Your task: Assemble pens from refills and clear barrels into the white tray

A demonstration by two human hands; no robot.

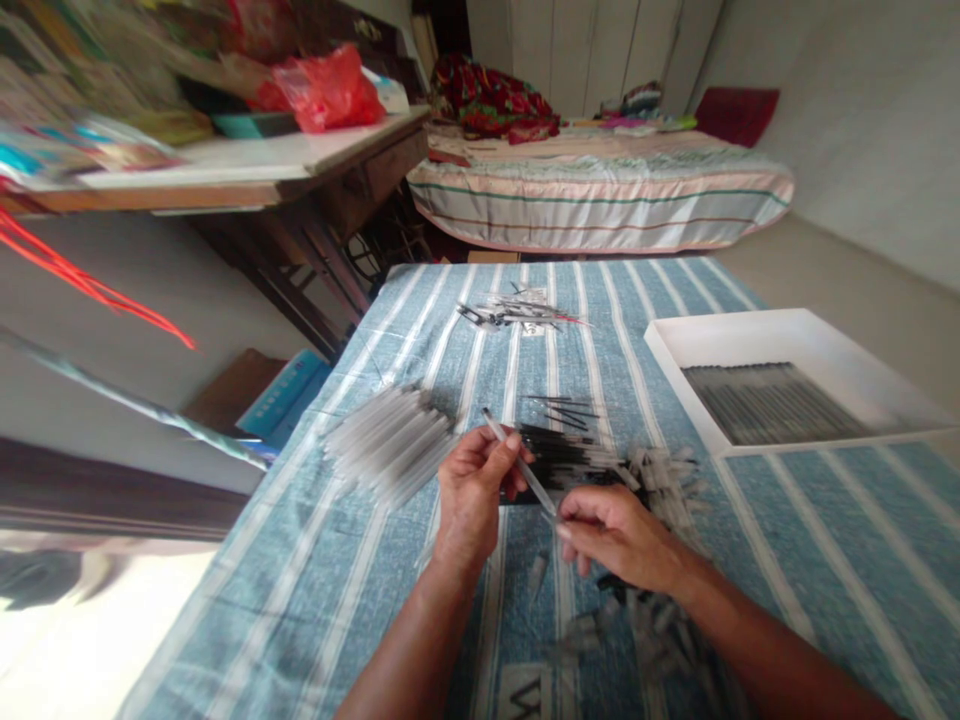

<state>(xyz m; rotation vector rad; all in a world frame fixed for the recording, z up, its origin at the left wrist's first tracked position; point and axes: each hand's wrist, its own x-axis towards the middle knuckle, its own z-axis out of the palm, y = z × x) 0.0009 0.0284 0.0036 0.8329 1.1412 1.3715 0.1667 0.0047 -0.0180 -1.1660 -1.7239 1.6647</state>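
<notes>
A slim translucent pen barrel (536, 486) slants between my two hands above the striped cloth. My left hand (480, 470) grips its upper part between thumb and fingers, near the dark tip. The fingers of my right hand (611, 530) pinch together at its lower end. Left of my hands lies a pile of translucent barrels (394, 440). Thin black rods (551, 450) are heaped just beyond my hands. Small clear and grey caps (664, 480) lie behind my right hand, and more blurred caps (667, 630) lie below it.
A white box (690, 395) holding rows of dark pens (772, 402) stands at the right of the cloth-covered table (300, 560). Several loose pens (517, 310) lie at the far side. A cluttered desk (247, 170) stands at left, a bed (600, 200) beyond.
</notes>
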